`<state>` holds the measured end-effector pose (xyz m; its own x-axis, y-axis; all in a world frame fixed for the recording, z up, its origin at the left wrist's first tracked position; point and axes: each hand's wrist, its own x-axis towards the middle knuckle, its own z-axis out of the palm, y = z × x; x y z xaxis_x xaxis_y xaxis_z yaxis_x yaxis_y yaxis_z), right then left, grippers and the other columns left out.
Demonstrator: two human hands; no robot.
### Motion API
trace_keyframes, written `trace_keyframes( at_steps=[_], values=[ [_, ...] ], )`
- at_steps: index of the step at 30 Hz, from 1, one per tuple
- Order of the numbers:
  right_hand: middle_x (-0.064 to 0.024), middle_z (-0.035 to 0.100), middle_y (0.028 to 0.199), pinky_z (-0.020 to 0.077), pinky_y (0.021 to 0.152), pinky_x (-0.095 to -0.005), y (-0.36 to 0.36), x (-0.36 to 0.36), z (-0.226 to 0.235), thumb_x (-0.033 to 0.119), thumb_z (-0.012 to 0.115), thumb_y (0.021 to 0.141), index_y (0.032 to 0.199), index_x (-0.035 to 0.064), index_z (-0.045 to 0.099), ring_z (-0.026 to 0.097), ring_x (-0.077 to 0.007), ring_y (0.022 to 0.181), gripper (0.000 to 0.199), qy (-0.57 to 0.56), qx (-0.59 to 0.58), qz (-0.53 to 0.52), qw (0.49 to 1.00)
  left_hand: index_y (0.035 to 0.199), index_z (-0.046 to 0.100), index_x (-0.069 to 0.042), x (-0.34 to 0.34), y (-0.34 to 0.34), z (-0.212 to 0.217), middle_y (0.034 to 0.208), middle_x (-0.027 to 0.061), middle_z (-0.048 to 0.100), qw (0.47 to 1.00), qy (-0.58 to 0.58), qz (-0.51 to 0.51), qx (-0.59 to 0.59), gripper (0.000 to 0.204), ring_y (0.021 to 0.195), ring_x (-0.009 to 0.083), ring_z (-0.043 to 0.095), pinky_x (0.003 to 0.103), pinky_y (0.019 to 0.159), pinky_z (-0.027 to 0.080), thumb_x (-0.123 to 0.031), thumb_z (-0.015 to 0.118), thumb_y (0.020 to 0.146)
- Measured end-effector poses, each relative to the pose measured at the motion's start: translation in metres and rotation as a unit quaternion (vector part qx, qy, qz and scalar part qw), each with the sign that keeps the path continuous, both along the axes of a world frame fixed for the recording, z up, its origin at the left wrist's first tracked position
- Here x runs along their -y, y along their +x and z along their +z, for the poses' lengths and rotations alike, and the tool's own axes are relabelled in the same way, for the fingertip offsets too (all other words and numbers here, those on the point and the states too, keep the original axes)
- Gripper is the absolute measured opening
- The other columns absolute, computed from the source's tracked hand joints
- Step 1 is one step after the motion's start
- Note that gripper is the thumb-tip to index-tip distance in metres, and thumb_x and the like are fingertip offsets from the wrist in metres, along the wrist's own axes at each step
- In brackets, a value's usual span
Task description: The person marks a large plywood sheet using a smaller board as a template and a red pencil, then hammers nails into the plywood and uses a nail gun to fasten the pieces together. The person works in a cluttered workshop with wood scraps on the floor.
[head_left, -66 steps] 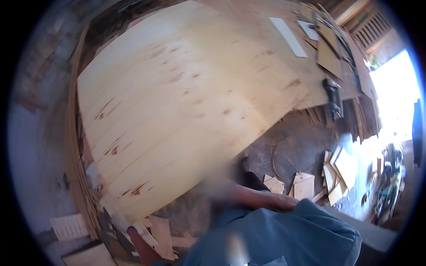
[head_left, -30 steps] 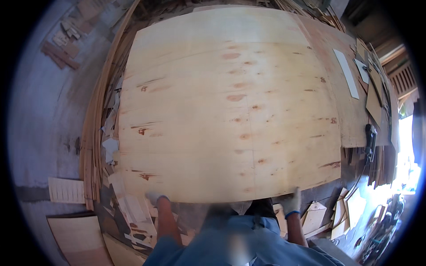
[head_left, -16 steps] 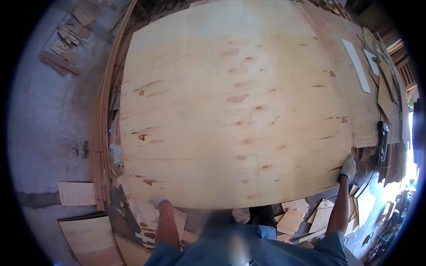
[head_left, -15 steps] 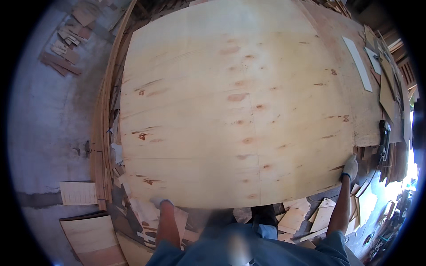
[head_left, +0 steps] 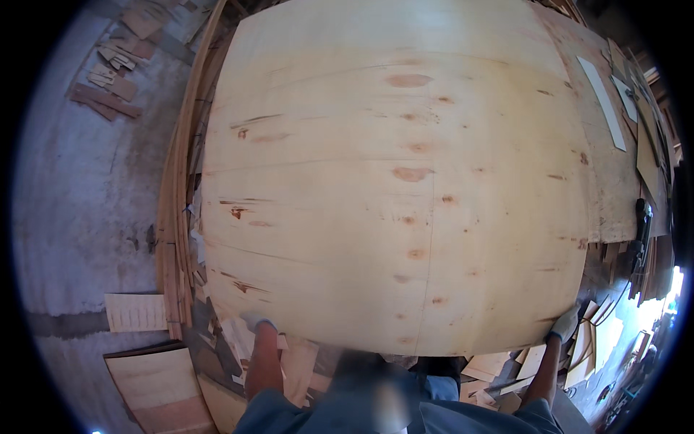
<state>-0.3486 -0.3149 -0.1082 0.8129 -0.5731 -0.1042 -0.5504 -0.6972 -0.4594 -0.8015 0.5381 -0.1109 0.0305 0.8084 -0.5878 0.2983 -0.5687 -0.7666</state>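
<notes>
A large pale plywood sheet [head_left: 340, 217] with brown knots and dark streaks fills the middle of the view. At its near left corner is my left hand [head_left: 259, 320] in a light glove, gripping the edge; blur softens its fingers. My right hand [head_left: 565, 324], also gloved, is closed on the near right corner, with part of the fingers hidden against the board. Both forearms reach up from the lower edge, set wide apart.
Long wooden strips [head_left: 173, 217] run along the sheet's left side. Beyond its right edge lie a worn board [head_left: 611, 210], a white strip [head_left: 601, 101] and a dark power tool [head_left: 640, 231] with a cord. Wood offcuts [head_left: 296, 369] litter the floor near my feet.
The sheet's near right corner has come down toward me, and my right hand has moved with it. My left hand stays at the near left corner. The view has shifted slightly.
</notes>
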Motion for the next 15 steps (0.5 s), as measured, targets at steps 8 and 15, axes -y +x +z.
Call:
trace_keyframes(
  at_steps=[8, 15],
  values=[
    [-0.0172, 0.073, 0.133, 0.0554, 0.099, -0.039, -0.253, -0.003, -0.136, 0.042, 0.04, 0.117, 0.145, -0.0035, 0.062, 0.069, -0.0276, 0.11, 0.058, 0.065, 0.076, -0.137, 0.986, 0.161, 0.053, -0.011, -0.123, -0.003, -0.001, 0.164, 0.0096, 0.055, 0.999, 0.025, -0.041, -0.023, 0.064, 0.15, 0.0305, 0.051, 0.049, 0.122, 0.038, -0.052, 0.042, 0.112],
    [-0.0169, 0.077, 0.127, 0.0588, 0.092, -0.0394, -0.412, -0.088, -0.118, 0.038, 0.044, 0.114, 0.143, -0.0025, 0.065, 0.073, -0.0293, 0.107, 0.054, 0.18, 0.05, -0.323, 0.928, 0.161, 0.053, -0.012, -0.242, -0.026, -0.025, 0.165, 0.0078, 0.053, 0.945, 0.1, -0.265, -0.164, 0.065, 0.147, 0.032, 0.053, 0.048, 0.119, 0.042, -0.052, 0.043, 0.111]
  ],
)
